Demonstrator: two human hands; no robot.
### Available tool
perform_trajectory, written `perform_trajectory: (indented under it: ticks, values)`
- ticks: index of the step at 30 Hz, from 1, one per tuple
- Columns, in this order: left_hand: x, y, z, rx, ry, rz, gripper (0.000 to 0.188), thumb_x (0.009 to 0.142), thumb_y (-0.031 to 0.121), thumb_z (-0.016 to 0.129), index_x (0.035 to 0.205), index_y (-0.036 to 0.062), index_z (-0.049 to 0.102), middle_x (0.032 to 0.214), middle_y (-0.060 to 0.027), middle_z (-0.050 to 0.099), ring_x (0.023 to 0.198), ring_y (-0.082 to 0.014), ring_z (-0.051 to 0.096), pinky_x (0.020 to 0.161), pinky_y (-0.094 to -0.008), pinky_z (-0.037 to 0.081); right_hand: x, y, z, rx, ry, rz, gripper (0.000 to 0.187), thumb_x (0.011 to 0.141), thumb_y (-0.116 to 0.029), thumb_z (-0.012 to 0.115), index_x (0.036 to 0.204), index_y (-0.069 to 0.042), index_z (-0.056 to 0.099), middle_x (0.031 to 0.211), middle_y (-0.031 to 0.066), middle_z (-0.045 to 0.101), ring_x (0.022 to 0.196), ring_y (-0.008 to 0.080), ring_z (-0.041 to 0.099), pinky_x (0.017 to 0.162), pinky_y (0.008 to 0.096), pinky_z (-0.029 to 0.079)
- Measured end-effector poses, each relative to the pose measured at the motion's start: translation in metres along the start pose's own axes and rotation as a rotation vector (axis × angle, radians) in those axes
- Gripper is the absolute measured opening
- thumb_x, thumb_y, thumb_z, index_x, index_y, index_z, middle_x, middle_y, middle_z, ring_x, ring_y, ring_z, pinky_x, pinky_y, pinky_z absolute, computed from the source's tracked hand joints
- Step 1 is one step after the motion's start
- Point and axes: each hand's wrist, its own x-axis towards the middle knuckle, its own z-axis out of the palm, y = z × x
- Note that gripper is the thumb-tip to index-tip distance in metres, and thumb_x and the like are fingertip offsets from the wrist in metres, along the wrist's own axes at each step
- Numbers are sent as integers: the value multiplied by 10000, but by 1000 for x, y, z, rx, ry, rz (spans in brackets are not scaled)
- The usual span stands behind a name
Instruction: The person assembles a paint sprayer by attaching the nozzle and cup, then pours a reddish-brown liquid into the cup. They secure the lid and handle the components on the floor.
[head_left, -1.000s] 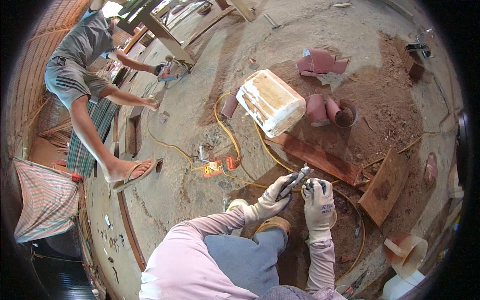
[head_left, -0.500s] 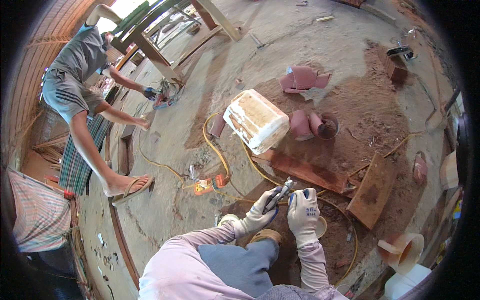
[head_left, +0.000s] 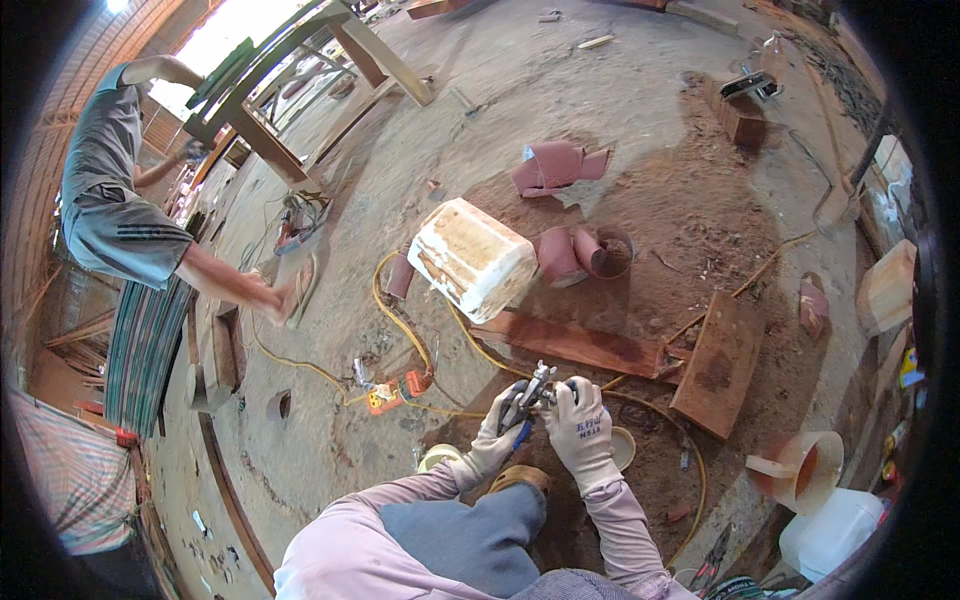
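My left hand (head_left: 490, 440), in a pale work glove with a blue palm, is closed around a grey metal tool (head_left: 527, 393). The tool has a jagged head tilted up and away from me; its exact kind is too small to tell. My right hand (head_left: 581, 428), gloved the same way, is closed at the tool's right side, fingertips bent in against it. Whatever those fingers pinch is hidden. Both hands are held above my knee, in front of a reddish wooden plank (head_left: 580, 345) on the ground.
A stained white plastic block-shaped container (head_left: 472, 260) lies beyond, near broken maroon pieces (head_left: 560, 168). A yellow cord (head_left: 405, 318) loops past an orange power strip (head_left: 396, 392). Brown board (head_left: 720, 365) and white jug (head_left: 830, 535) lie right. Another person (head_left: 130, 200) stands far left, beside a wooden frame (head_left: 265, 140).
My hands have drawn closer together, with my right fingers now at the tool. The other person has straightened, leaving the floor tool, and stepped away. The view has shifted slightly.
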Motion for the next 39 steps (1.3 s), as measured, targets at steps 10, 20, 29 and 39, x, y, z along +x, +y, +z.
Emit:
perform_trajectory:
  ticks: [10,20,29,39]
  values:
    - [-1,0,1,70,11,26,685,975,-22,569,1585,130,296,1474,-57,475,1245,-131,511,957,-285,490,8,-11,3,77,-11,260,160,886,-139,686,1030,-87,642,1076,133,561,986,345,601,770,474,527]
    - [10,10,5,-78,35,-8,666,982,-31,555,1577,150,317,1403,-17,534,1023,-87,566,802,-255,513,0,5,15,-94,35,-83,296,821,-133,683,1105,-64,633,1148,117,583,1066,302,603,890,429,542]
    - [4,13,2,-41,11,-59,677,976,-41,565,1578,144,319,1414,-19,541,1027,-73,552,835,-241,486,9,-5,15,-28,-75,195,120,897,-142,658,969,-50,633,1024,143,571,921,344,600,701,465,529]
    - [7,21,8,-151,39,-130,655,989,-16,560,1578,141,321,1418,-19,534,1077,-82,549,829,-241,487,6,6,7,-23,80,-95,427,790,-117,749,1181,-67,584,1071,130,582,1003,336,603,767,439,541]
